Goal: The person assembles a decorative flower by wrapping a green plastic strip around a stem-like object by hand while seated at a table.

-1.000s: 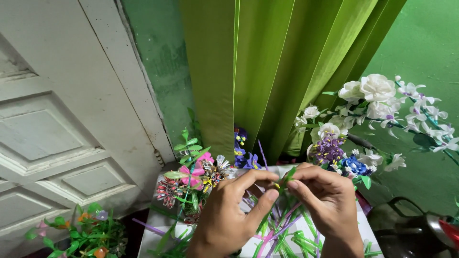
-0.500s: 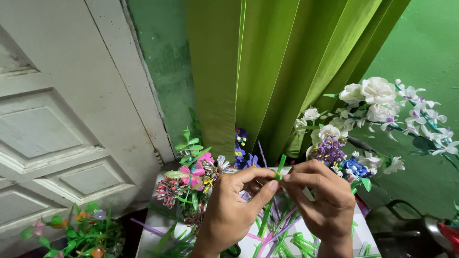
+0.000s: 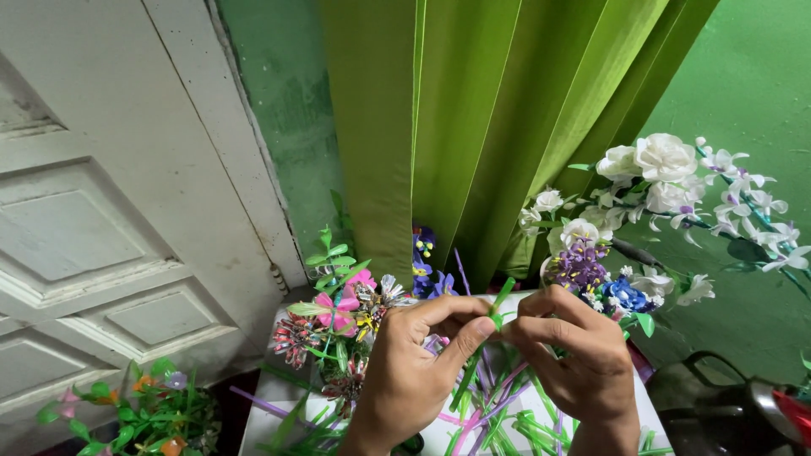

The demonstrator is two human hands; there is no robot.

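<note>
The hands sit a little more to the right than a moment ago. The left hand [image 3: 405, 380] and the right hand [image 3: 574, 359] both pinch one thin green plastic strip [image 3: 498, 306] with fingers closed tight, above the white tabletop [image 3: 270, 422]. Many loose green and pink strips [image 3: 498, 414] lie under them.

wall: green [image 3: 743, 76]; curtain: lime, pleated [image 3: 473, 127]; door: white, panelled [image 3: 93, 194]

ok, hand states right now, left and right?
Left hand: closed, pinching the green strip.
Right hand: closed, pinching the same strip.
</note>
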